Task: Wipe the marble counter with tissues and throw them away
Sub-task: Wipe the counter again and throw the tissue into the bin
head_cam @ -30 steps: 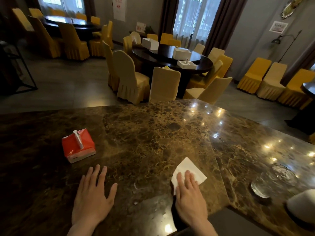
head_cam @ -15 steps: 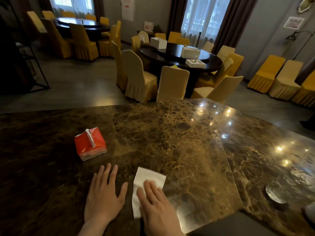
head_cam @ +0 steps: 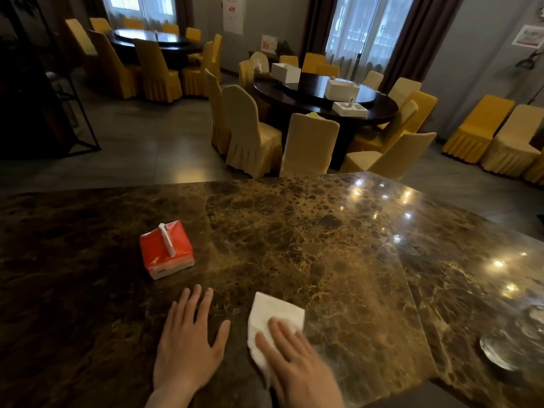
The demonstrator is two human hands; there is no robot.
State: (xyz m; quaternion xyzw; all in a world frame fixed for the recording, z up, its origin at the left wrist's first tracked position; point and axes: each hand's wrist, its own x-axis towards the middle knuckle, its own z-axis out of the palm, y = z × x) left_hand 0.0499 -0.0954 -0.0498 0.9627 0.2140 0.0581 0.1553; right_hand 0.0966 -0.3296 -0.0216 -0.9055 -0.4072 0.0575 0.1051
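Tissue (head_cam: 272,319) slid left; right hand (head_cam: 297,363) flat pressing it, left hand (head_cam: 188,346) splayed near counter (head_cam: 323,245) edge.

Beyond the counter, a dark round dining table (head_cam: 321,98) ringed by yellow-covered chairs (head_cam: 309,142) holds white boxes (head_cam: 341,88) (a second table (head_cam: 153,39) stands farther back).

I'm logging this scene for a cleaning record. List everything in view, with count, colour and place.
marble counter: one, brown veined, foreground.
tissue pack: one, red, on counter at left, a white tissue poking out.
tissue: one, white, flat on counter near front edge.
glass dish: one, clear, counter at right edge; shape unclear.
round tables: two, dark, behind counter.
white boxes: three, on nearer table.
covered chairs: many, yellow and cream, around tables and right wall.
left hand: flat on counter, empty.
right hand: pressing on tissue.
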